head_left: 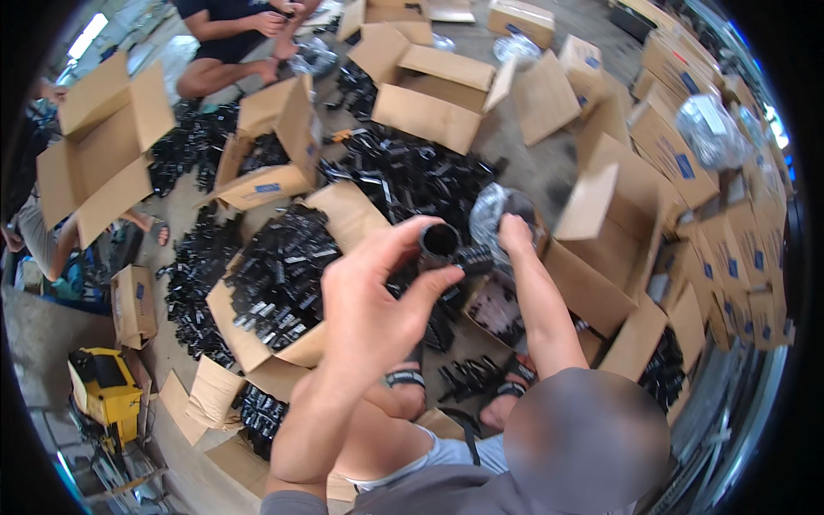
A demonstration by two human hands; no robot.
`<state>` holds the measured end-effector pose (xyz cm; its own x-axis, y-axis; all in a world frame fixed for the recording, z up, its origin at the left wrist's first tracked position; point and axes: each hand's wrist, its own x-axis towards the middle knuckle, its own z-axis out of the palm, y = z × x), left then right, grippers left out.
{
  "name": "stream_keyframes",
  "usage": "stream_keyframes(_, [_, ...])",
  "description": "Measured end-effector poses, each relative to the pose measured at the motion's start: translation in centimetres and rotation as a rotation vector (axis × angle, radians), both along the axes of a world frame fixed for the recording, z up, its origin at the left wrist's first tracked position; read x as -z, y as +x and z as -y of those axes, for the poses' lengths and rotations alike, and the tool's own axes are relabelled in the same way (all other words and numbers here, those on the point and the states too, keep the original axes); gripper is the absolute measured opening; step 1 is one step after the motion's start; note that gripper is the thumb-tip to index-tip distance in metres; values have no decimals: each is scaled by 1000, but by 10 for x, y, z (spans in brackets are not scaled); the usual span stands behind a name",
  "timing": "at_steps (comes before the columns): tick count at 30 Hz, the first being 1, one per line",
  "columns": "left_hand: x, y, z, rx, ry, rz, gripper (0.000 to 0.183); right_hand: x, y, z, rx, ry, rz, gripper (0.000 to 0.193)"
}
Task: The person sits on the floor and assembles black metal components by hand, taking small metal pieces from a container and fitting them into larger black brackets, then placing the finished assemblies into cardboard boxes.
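My left hand (pixel 365 300) is raised in the middle, thumb and fingers closed round a black tubular part (pixel 439 243). Its hollow round end faces up, and a short black piece juts from its side near my thumb. Further right, my right hand (pixel 515 233) reaches forward with its fingers closed at a clear plastic bag (pixel 489 216); blur hides the exact grip. Just below this bag stands a small open carton (pixel 496 309) with dark pieces inside. A large heap of black parts (pixel 403 176) lies on the floor beyond my hands.
An open carton heaped with black parts (pixel 287 275) stands at left. Large open cartons (pixel 614 240) are at right, beside stacked closed boxes (pixel 730 249). More open cartons (pixel 433 94) stand at the back, near a seated person (pixel 232 43). A yellow machine (pixel 107 395) sits lower left.
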<state>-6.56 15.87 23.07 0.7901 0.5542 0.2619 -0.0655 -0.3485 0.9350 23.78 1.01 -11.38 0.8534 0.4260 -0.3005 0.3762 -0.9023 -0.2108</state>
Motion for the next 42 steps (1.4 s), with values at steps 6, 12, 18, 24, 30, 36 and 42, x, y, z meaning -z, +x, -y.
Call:
stream_keyframes(6, [0,-1,-22,-76,68,-126,44,50,15,5,15,-167,108,30])
stream_keyframes(12, [-2,-6,-24,-108,115,-168,44,62,12,-7,-1,-129,114,31])
stream_keyframes(18, [-12,-4,-24,-120,249,-135,44,76,24,3,-51,-105,75,31])
stream_keyframes(24, [-7,-18,-26,-142,212,-118,41,78,26,10,-69,51,108,36])
stream_keyframes(30, [-2,-21,-32,-143,-87,-4,40,-85,-44,-4,-35,221,294,27])
stream_keyframes(36, [-1,3,-34,-99,-706,-6,34,-245,-169,-2,310,1376,-135,24])
stream_keyframes(42, [-9,-4,-23,-34,-1126,85,23,-311,-241,-23,110,1699,-215,17])
